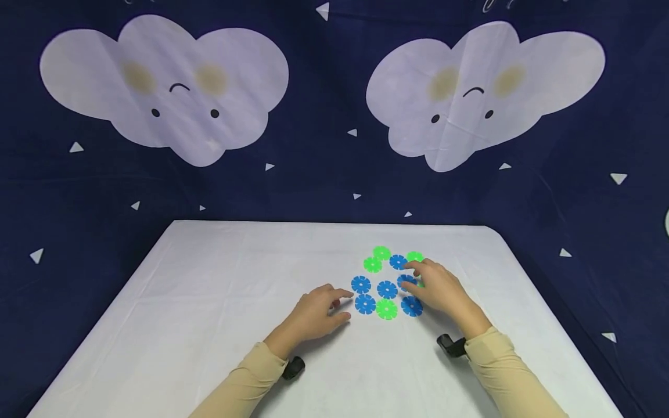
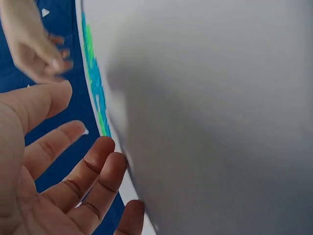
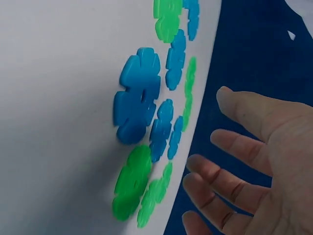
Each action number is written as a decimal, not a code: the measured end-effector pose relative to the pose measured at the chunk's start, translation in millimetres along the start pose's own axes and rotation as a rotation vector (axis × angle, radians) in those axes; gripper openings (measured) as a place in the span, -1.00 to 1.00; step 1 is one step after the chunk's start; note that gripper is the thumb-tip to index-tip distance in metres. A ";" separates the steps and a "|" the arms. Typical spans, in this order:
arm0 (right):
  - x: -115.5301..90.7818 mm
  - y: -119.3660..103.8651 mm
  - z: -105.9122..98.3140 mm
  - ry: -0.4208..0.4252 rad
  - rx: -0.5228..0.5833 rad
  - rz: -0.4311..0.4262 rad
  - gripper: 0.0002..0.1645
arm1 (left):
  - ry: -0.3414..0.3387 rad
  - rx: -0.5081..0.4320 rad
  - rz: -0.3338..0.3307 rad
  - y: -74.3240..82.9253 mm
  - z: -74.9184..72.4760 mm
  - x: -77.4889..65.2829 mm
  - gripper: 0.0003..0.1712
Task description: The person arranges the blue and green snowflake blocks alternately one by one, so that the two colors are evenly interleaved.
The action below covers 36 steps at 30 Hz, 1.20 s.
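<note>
On the table (image 1: 209, 313), blue discs (image 1: 387, 295) lie near left hand (image 1: 316, 313) and right hand (image 1: 439, 288), each grip released.

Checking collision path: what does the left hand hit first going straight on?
Likely the leftmost blue disc or the nearer blue disc beside it; depth is unclear, so the left hand may pass above.

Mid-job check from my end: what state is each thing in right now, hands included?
Left hand: open, empty, beside the discs.
Right hand: open, empty, over the discs.
Blue discs: loose, lying flat on the table.
Green discs: loose, lying flat, some partly hidden.
Dark blue backdrop: hanging, lightly creased.
</note>
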State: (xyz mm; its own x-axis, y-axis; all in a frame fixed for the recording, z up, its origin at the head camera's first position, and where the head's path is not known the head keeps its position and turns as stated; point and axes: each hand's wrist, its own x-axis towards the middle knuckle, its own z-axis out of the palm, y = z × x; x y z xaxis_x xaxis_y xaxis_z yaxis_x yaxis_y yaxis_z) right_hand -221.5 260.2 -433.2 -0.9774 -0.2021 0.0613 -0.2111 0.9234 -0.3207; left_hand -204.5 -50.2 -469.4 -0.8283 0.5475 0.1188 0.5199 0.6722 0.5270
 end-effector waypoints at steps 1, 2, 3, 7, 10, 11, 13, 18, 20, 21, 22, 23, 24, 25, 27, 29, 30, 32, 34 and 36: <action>4.8 -1.5 0.4 -0.013 0.001 -0.006 -0.42 | -0.015 0.013 0.007 1.6 2.2 1.7 -0.51; 9.6 -2.7 1.3 -0.026 0.000 -0.010 -0.41 | -0.028 0.029 0.012 3.4 3.9 3.2 -0.50; 14.3 -3.9 2.1 -0.037 -0.001 -0.013 -0.42 | -0.039 0.043 0.014 5.0 5.2 4.5 -0.49; 31.4 -8.3 5.6 -0.081 -0.001 -0.024 -0.42 | -0.090 0.075 -0.003 10.0 8.7 8.9 -0.45; 42.6 -10.7 8.5 -0.103 0.003 -0.042 -0.44 | -0.131 0.085 -0.024 11.3 8.7 9.9 -0.41; 46.3 -11.4 9.6 -0.109 0.004 -0.050 -0.44 | -0.142 0.087 -0.031 11.4 8.5 10.0 -0.41; 54.0 -13.4 11.3 -0.119 0.011 -0.077 -0.45 | -0.155 0.083 -0.041 11.2 7.7 10.2 -0.40; 70.5 -18.5 14.5 -0.155 0.042 -0.142 -0.42 | -0.176 0.086 -0.047 9.2 6.5 11.2 -0.39; 74.2 -19.8 16.4 -0.169 0.049 -0.146 -0.41 | -0.184 0.088 -0.046 8.1 6.7 11.7 -0.39; 75.7 -20.3 17.6 -0.173 0.048 -0.146 -0.41 | -0.186 0.089 -0.046 7.7 6.7 11.9 -0.39; 76.9 -20.9 18.3 -0.176 0.046 -0.146 -0.41 | -0.187 0.090 -0.043 7.2 6.6 11.9 -0.39; 78.0 -21.8 18.6 -0.180 0.044 -0.146 -0.42 | -0.187 0.091 -0.043 6.8 6.2 12.0 -0.39; 79.2 -22.5 19.0 -0.183 0.044 -0.144 -0.42 | -0.187 0.092 -0.039 6.3 5.7 12.0 -0.39; 79.7 -23.1 19.0 -0.185 0.042 -0.141 -0.43 | -0.187 0.094 -0.036 6.0 5.7 12.1 -0.39; 80.8 -24.2 18.7 -0.189 0.040 -0.134 -0.45 | -0.186 0.093 -0.028 5.6 5.0 12.1 -0.39; 81.9 -24.7 18.3 -0.192 0.039 -0.129 -0.46 | -0.184 0.091 -0.020 5.4 4.2 11.7 -0.39; 82.3 -24.7 18.3 -0.191 0.036 -0.131 -0.47 | -0.183 0.088 -0.015 5.2 3.9 11.4 -0.40; 83.1 -24.7 18.7 -0.194 0.038 -0.120 -0.48 | -0.180 0.076 -0.007 5.7 2.7 10.7 -0.41; 83.4 -24.4 19.2 -0.193 0.030 -0.115 -0.49 | -0.178 0.060 -0.005 5.9 1.7 9.7 -0.42; 83.5 -24.5 19.9 -0.191 0.027 -0.099 -0.50 | -0.177 0.041 -0.007 5.8 0.8 8.3 -0.44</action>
State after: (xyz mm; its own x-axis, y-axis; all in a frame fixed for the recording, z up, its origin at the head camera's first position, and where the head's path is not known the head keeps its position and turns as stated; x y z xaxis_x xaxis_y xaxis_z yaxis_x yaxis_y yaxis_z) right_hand -297.8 214.2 -438.9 -0.9319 -0.3523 -0.0858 -0.3035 0.8873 -0.3473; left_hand -208.2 -41.3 -466.1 -0.7841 0.6195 -0.0366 0.5255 0.6941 0.4919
